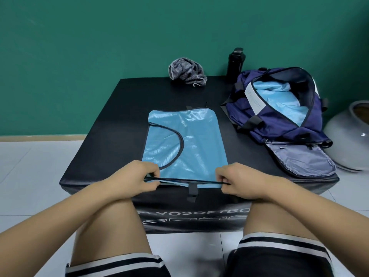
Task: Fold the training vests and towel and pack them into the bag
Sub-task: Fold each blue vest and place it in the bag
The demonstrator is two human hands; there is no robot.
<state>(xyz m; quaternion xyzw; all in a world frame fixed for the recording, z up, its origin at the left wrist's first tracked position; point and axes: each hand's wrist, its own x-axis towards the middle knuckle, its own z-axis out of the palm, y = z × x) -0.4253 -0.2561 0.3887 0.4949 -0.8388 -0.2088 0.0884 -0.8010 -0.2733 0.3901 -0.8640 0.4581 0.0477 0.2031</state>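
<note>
A light blue training vest (191, 140) with black trim lies flat, folded lengthwise, on the black soft box (111, 136). My left hand (137, 178) pinches its near edge at the left corner. My right hand (239, 180) pinches the same edge at the right corner, lifting it slightly off the box. A navy bag (283, 124) sits open at the right of the box, with light blue vest fabric (279, 98) inside. A grey striped towel (187, 70) lies crumpled at the far edge of the box.
A black bottle (235, 60) stands at the back beside the bag. A grey round pot (349, 132) rests on the floor at the right. The green wall is right behind the box. My knees are against the box's front.
</note>
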